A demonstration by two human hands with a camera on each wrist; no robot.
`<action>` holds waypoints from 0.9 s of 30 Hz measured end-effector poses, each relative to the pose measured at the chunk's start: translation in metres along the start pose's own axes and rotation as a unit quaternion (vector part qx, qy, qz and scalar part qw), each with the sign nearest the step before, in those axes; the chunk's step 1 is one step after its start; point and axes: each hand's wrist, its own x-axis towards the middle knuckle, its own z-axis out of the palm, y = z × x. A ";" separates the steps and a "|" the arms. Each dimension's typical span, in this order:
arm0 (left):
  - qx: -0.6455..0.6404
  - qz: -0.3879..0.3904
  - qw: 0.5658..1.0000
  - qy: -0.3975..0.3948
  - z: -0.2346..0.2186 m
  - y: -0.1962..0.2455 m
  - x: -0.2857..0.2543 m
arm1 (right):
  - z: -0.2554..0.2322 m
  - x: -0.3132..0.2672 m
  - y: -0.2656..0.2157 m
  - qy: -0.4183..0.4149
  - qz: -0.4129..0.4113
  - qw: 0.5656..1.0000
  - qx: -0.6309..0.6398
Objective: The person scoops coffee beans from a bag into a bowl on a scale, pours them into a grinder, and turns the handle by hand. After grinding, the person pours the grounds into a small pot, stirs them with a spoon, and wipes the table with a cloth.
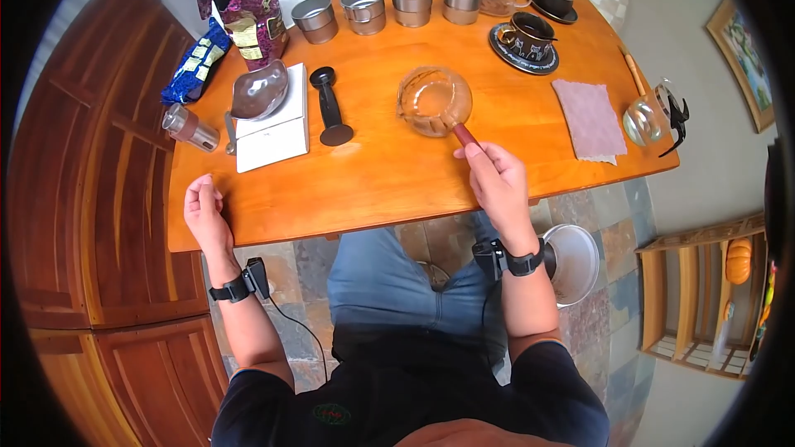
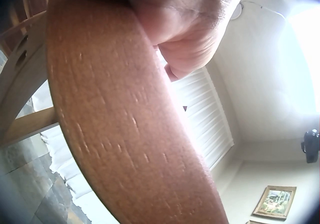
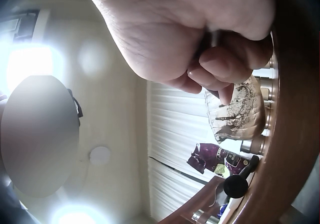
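The right hand (image 1: 499,190) grips the red-brown handle (image 1: 466,136) of a round glass pot (image 1: 434,101), at the middle of the wooden table (image 1: 373,186). In the right wrist view, the curled fingers of that hand (image 3: 190,33) partly hide the handle, and the glass pot (image 3: 242,111) shows dark specks or reflections. At the table's front left edge rests the left hand (image 1: 205,213), fingers loosely curled, holding nothing. The left wrist view has this hand (image 2: 195,26) against the table edge (image 2: 125,108); most of its fingers are hidden.
Left: white scale (image 1: 273,145) with a glossy tray (image 1: 260,91), black tamper-like tool (image 1: 330,106), grinder (image 1: 190,128), bags (image 1: 248,8). Metal cups (image 1: 411,3) line the back. Right: black cup (image 1: 530,31), pink cloth (image 1: 590,118), glass server (image 1: 646,120).
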 end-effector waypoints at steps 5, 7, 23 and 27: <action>-0.006 0.007 1.000 0.000 0.001 0.000 0.000 | -0.002 0.000 0.007 0.007 -0.025 1.000 -0.012; -0.012 0.003 1.000 -0.008 -0.002 -0.001 0.001 | -0.006 -0.003 0.007 -0.006 -0.032 0.999 -0.024; 0.003 0.003 1.000 -0.017 -0.001 0.000 0.001 | -0.004 -0.001 0.008 -0.006 -0.042 0.999 -0.008; 0.005 0.003 1.000 -0.011 0.000 0.002 0.000 | 0.002 0.001 0.006 0.020 -0.046 0.999 -0.015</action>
